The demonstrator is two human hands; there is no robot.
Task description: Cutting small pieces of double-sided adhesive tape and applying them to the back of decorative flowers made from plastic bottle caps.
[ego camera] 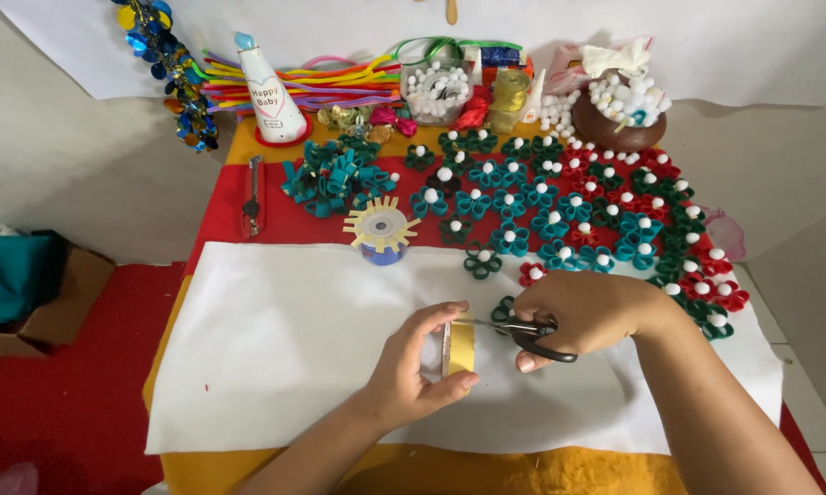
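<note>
My left hand (415, 367) grips a roll of gold tape (458, 348), holding it upright over the white sheet (275, 348). My right hand (585, 312) holds black-handled scissors (532, 333), their blades pointing left and touching the top of the roll. Both hands are at the middle of the table, near its front edge.
Many teal, green and red ribbon flowers (560, 215) with white pompom centres cover the red cloth behind. A blue roll with yellow strips (381, 234), a utility knife (253, 197), a party cone (268, 92), pipe cleaners (330, 82), a pompom jar (436, 90) and a brown bowl (619, 124) stand at the back.
</note>
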